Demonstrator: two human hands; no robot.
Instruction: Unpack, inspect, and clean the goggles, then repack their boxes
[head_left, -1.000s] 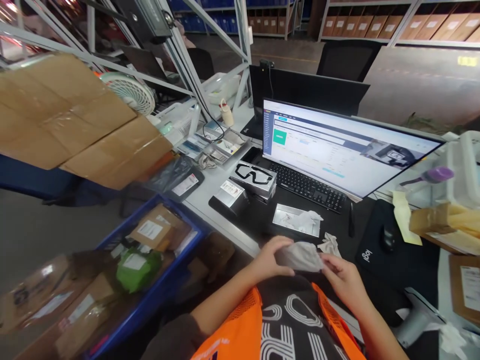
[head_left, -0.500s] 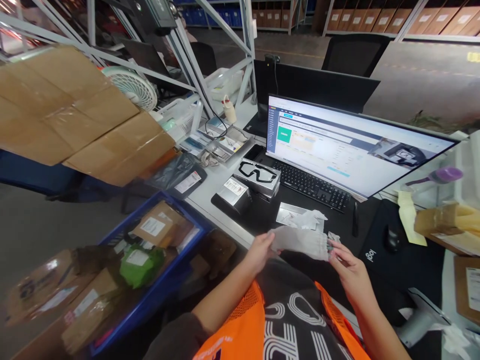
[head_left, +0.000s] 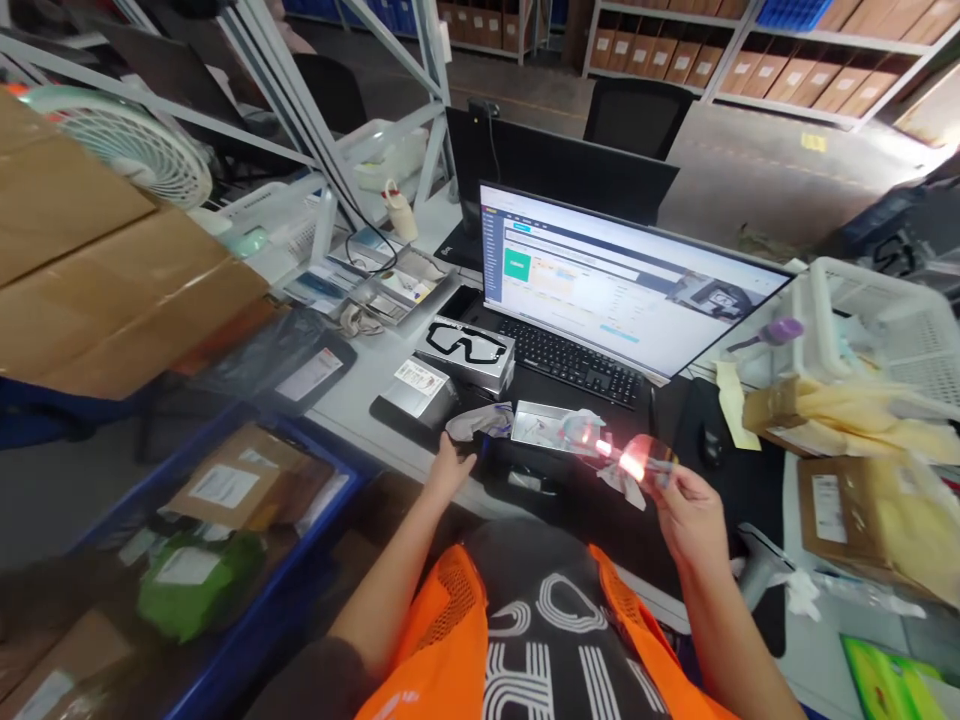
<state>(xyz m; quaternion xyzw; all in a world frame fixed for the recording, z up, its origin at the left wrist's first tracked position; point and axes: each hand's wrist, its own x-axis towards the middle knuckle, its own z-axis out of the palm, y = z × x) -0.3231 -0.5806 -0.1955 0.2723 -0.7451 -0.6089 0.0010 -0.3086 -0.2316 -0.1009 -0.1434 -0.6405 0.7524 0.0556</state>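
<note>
While the right hand (head_left: 690, 508) pinches the glasses (head_left: 636, 458) by one side near the open silver box (head_left: 531, 424), the left hand (head_left: 451, 472), fingers nearly closed, grips a grey pouch (head_left: 480, 422) above the bench (head_left: 346, 408).

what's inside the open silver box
In the silver box, crumpled white paper shows toward the right end; tinted glasses in the right hand partly cover that end, and anything under the paper cannot be seen.

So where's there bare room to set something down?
The mouse pad looks bare between mouse and scanner, as does the narrow desk strip between the black bag and silver box. It's crowded around the open tray, pouch and glasses.
</note>
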